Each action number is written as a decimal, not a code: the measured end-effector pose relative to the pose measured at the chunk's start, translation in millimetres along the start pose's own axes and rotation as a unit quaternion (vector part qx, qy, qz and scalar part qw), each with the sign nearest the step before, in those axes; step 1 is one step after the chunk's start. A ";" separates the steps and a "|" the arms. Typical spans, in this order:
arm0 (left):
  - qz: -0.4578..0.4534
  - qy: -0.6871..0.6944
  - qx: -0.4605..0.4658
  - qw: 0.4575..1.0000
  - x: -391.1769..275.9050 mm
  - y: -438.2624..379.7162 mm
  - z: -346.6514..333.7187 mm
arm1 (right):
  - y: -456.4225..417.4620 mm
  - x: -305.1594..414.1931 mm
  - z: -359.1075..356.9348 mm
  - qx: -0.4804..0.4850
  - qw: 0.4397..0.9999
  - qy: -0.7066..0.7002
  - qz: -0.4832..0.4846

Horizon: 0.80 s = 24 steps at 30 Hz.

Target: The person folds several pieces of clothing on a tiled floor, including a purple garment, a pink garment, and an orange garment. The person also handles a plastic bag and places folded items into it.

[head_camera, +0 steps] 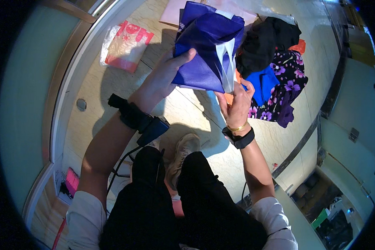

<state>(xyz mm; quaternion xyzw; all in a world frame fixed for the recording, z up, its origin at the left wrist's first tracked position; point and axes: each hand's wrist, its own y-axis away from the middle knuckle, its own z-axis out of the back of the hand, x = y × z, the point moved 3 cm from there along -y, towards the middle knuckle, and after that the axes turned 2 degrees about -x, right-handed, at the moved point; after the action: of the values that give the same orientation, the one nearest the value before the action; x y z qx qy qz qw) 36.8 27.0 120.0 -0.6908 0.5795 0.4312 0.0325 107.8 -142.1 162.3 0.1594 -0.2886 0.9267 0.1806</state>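
A folded purple bag (203,59) with white handles (226,64) is held up in front of me. My left hand (175,68) grips its left side, the thumb lying on top. At the bag's lower right corner, my right hand (237,100) has its fingers at the lower end of the white handles; whether they pinch it is hard to tell. Behind that hand lies a pile of cloth on the floor: a black garment (262,43), a blue cloth (261,82), a black floral cloth (292,75) and something orange (297,47).
Red-and-clear plastic packaging (128,47) lies on the tiled floor (187,109) to the left. A pink sheet (172,12) and clear plastic (268,11) are at the top. A round metal floor cover (81,104) sits near the left door frame. A pink brush (72,181) stands lower left.
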 end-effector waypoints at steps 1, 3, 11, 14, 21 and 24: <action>0.000 0.011 -0.004 1.000 0.9 0.2 -0.9 | 0.8 -0.7 -0.4 -0.007 1.000 0.005 0.001; 0.000 0.032 -0.012 0.999 2.7 1.1 -3.9 | 2.0 -1.7 -1.0 -0.020 1.000 0.014 0.004; -0.110 -0.023 -0.082 0.990 1.2 5.6 -19.0 | 7.5 -4.4 -17.1 -0.121 0.984 -0.023 -0.129; -0.126 -0.007 -0.083 0.989 8.7 2.8 -21.3 | 14.9 -10.1 -19.6 -0.120 0.973 -0.014 -0.198; -0.050 -0.015 -0.037 0.998 11.2 -7.9 0.3 | 11.8 -22.2 -26.0 -0.037 0.902 -0.267 -0.338; -0.058 -0.066 -0.066 0.994 13.3 -8.5 11.2 | 8.3 -25.1 -18.5 -0.018 0.880 -0.337 -0.334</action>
<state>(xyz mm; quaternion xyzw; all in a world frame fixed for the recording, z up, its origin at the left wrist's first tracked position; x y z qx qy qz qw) 37.0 25.6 100.8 -0.6941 0.5053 0.5103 0.0498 122.9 -143.6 133.8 0.5456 -0.2783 0.6962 0.3745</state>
